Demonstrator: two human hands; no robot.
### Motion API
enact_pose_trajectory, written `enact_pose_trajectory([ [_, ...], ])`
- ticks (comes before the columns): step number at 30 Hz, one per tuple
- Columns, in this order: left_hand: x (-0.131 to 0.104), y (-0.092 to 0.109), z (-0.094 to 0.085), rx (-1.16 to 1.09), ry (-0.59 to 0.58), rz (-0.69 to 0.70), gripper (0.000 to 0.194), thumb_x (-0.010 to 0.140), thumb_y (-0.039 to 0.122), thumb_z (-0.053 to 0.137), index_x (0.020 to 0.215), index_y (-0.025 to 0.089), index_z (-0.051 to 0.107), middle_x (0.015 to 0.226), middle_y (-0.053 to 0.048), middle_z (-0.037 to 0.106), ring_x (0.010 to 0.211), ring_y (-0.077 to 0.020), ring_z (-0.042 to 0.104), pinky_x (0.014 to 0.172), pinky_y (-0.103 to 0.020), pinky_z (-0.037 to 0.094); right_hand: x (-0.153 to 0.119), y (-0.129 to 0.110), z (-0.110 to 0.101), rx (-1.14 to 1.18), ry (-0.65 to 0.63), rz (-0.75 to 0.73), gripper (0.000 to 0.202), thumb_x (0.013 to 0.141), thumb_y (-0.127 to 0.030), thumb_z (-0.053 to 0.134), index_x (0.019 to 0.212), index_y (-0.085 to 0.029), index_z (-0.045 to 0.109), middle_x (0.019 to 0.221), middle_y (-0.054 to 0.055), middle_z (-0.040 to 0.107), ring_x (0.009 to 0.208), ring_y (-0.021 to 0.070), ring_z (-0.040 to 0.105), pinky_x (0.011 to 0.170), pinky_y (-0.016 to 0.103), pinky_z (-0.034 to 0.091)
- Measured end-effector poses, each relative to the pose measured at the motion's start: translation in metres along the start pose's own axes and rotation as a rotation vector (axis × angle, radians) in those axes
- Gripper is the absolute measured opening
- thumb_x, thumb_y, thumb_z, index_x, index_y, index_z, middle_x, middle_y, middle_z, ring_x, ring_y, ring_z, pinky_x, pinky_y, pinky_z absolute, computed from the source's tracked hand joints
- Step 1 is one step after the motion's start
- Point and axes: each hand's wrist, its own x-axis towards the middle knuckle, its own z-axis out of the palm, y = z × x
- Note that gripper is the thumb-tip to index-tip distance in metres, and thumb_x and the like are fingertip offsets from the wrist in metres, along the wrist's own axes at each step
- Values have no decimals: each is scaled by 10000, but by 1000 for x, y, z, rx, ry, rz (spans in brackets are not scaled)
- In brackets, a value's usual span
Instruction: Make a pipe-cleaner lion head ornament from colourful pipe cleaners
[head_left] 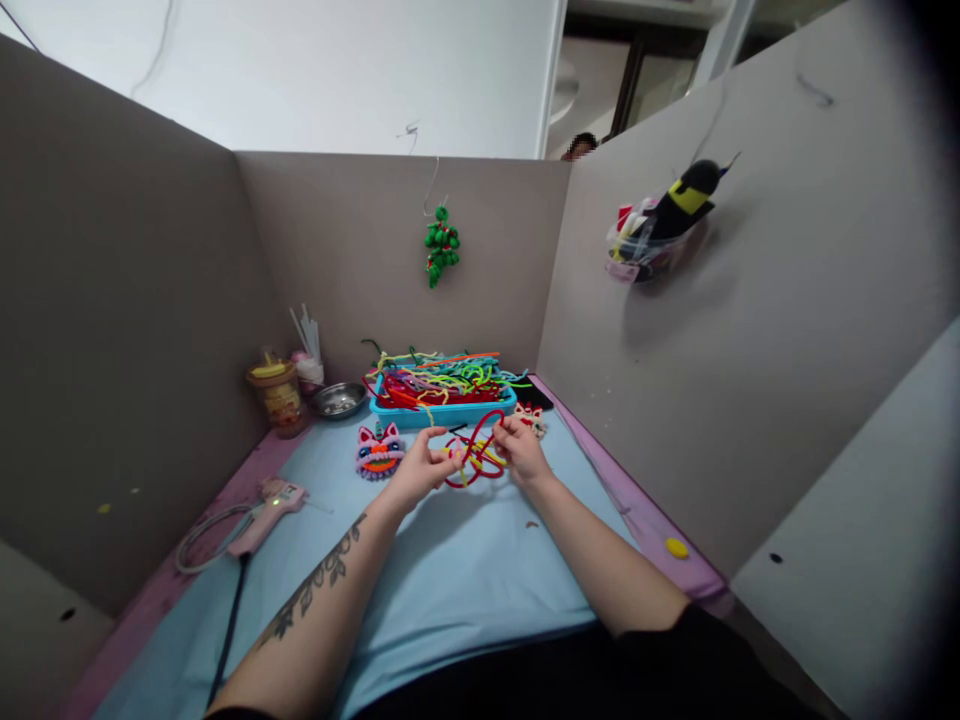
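Note:
Loops of red and yellow fuzzy cord (486, 462) hang between my two hands above the blue cloth. My left hand (426, 466) pinches the cord's left side between thumb and fingers. On the right side, my right hand (520, 450) has its fingers closed on a red loop. A pink, purple and orange fuzzy animal face (379, 452) lies just left of my left hand. Behind my right hand a cream and red fuzzy piece (531, 418) is partly hidden.
Behind the hands stands a blue basket (442, 415) of colourful cords. A metal bowl (340, 400), a brown cup (277, 398) and a pink glue gun (268, 515) are on the left. Grey partitions (405, 200) enclose the table. A yellow disc (676, 547) lies at right.

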Motion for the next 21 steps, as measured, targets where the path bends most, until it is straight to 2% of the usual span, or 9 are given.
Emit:
enact_pose_trajectory([
  [8, 0, 2, -2, -14, -25, 42, 656, 660, 412, 698, 1172, 178, 362, 545, 99, 486, 392, -30, 347, 400, -153, 234, -7, -1, 1, -57, -289, 301, 296, 603, -383, 711, 640, -169, 510, 438, -87, 357, 390, 44, 237, 402, 206, 147],
  [11, 0, 1, -1, -2, -17, 60, 650, 657, 411, 698, 1166, 177, 371, 533, 101, 486, 397, -35, 362, 404, -152, 243, -8, -2, 0, -113, -382, 315, 267, 603, -362, 713, 652, -156, 550, 448, -80, 380, 396, 41, 254, 406, 204, 148],
  [14, 0, 0, -1, 3, 17, 73, 637, 651, 410, 703, 1150, 176, 385, 525, 103, 477, 399, -37, 372, 408, -151, 250, -8, -3, 1, -152, -399, 261, 282, 631, -410, 684, 683, -154, 577, 444, -79, 379, 394, 45, 259, 406, 205, 158],
  [18, 2, -1, -1, -10, 54, 90, 616, 670, 391, 693, 1142, 180, 359, 550, 96, 494, 435, -53, 436, 435, -157, 309, -5, -2, 1, -178, -337, 244, 407, 713, -541, 544, 783, -146, 612, 433, -77, 364, 378, 62, 268, 388, 206, 191],
  [21, 3, -2, 0, -33, 59, 113, 614, 670, 376, 697, 1133, 182, 344, 584, 82, 524, 494, -77, 512, 469, -171, 368, -4, 1, 1, -210, -301, 244, 424, 724, -561, 523, 777, -149, 611, 428, -80, 352, 373, 64, 266, 381, 204, 204],
])
